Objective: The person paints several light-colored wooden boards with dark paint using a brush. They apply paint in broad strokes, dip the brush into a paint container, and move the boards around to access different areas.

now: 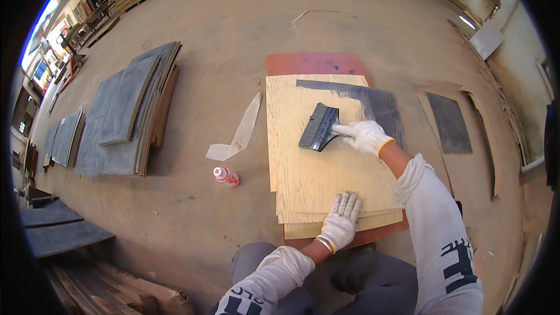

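Two gloved hands at work over a stack of pale plywood sheets (326,163) lying on the dusty floor (233,35). Right hand (366,135), in a white glove, closed around the handle of a wide dark scraper (318,128), blade flat on the top sheet, just left of the hand and near the sheet's upper middle. Left hand (340,220), also in a white glove, spread open with fingers straight, palm pressed flat on the near edge of the stack. Dark grey coating (373,102) smeared across the top sheet's far right corner, just beyond the scraper. Reddish board (318,63) under the stack, showing past its far edge and again at its near right corner. Small bottle with a red and white label (226,175) lying on its side on the floor, left of the stack and close to it. Torn strip of pale veneer (240,133) beyond the bottle, also left of the stack. Pile of grey coated sheets (128,111) well apart to the stack's left. Single dark sheet (448,121) on the floor to the stack's right.
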Demonstrator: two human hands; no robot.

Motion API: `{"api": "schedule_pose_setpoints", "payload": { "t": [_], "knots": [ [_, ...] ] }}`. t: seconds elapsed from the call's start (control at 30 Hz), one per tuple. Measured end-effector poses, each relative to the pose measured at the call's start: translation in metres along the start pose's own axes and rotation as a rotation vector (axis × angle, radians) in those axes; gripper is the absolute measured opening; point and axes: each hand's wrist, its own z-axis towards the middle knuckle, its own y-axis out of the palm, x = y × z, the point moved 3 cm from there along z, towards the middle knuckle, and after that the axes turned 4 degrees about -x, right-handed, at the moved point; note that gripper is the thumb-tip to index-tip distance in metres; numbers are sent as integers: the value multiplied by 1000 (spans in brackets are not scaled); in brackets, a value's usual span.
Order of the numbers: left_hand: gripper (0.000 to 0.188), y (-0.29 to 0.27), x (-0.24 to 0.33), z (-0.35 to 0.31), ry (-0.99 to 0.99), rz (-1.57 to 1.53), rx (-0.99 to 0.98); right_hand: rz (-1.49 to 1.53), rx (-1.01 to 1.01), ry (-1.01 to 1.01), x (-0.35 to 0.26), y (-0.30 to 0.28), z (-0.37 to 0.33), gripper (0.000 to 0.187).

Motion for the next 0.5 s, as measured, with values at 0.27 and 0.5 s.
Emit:
{"api": "schedule_pose_setpoints", "payload": {
  "t": [0.27,0.5],
  "knots": [
    [68,11,6,4,-16,86,-113,62,43,75,76,-12,134,44],
    [67,7,-4,-1,-49,78,-171,-97,-149,-147,43,-37,140,55]
  ]
}}
